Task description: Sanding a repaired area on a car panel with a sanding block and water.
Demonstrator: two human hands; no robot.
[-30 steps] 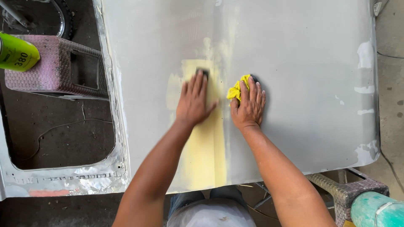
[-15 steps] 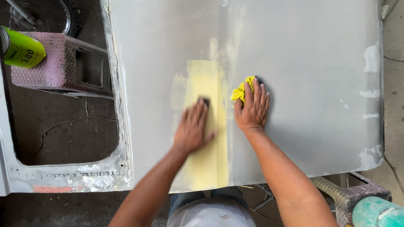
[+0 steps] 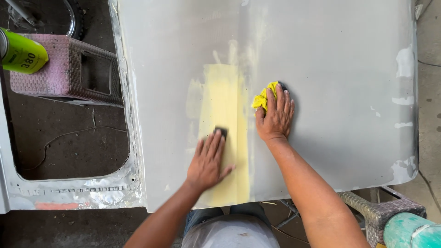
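Observation:
A large grey car body panel (image 3: 330, 82) lies flat in front of me, with a pale yellow filler patch (image 3: 226, 101) running down its middle. My left hand (image 3: 207, 161) presses flat on a small dark sanding block (image 3: 221, 132) at the lower part of the yellow patch; only the block's far end shows past my fingertips. My right hand (image 3: 275, 115) rests palm down on the panel just right of the patch, covering a crumpled yellow cloth (image 3: 262, 98) and a dark pad whose edge shows by my fingers.
A pink woven plastic stool (image 3: 64, 69) stands left of the panel with a lime-green spray can (image 3: 23, 54) lying on it. A window cut-out (image 3: 69, 138) opens at the lower left. A grey stool (image 3: 381, 211) and a teal cylinder (image 3: 411, 232) sit lower right.
My left hand has slid the sanding block down the yellow patch toward me. My right hand has stayed on the cloth in about the same place.

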